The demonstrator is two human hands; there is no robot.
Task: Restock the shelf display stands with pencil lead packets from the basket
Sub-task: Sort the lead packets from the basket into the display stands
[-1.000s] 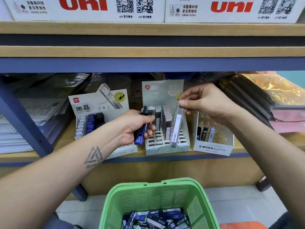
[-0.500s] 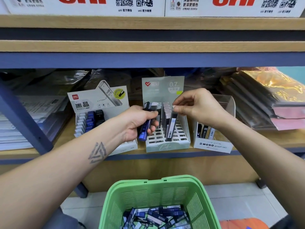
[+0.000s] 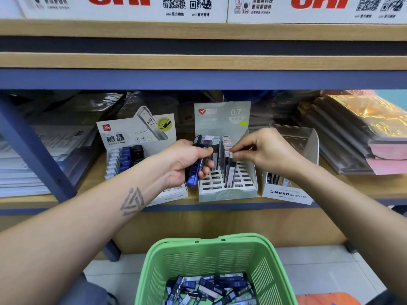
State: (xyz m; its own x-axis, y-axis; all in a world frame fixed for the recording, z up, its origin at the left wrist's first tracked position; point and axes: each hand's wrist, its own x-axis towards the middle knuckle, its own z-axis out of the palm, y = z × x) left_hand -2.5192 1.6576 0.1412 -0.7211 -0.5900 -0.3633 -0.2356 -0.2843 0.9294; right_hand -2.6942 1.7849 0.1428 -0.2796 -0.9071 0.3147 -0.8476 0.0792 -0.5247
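A pale green slotted display stand (image 3: pixel 228 192) marked 0.7 sits mid-shelf with several lead packets upright in its slots. My right hand (image 3: pixel 264 150) pinches the top of a dark packet (image 3: pixel 230 172) that stands in a slot of this stand. My left hand (image 3: pixel 187 161) grips a small bundle of blue and dark packets (image 3: pixel 196 170) at the stand's left edge. Below, a green plastic basket (image 3: pixel 211 260) holds several more packets (image 3: pixel 211 289).
A white stand (image 3: pixel 136 139) with blue and black packets is on the left. A white MONO stand (image 3: pixel 288 192) is on the right. Stacked folders (image 3: pixel 363 139) and paper stacks (image 3: pixel 33 161) flank them. A blue shelf post (image 3: pixel 33 150) slants at left. Boxes fill the upper shelf.
My right hand has lowered the packet from above the stand down into a slot. My left hand has kept its bundle in place.
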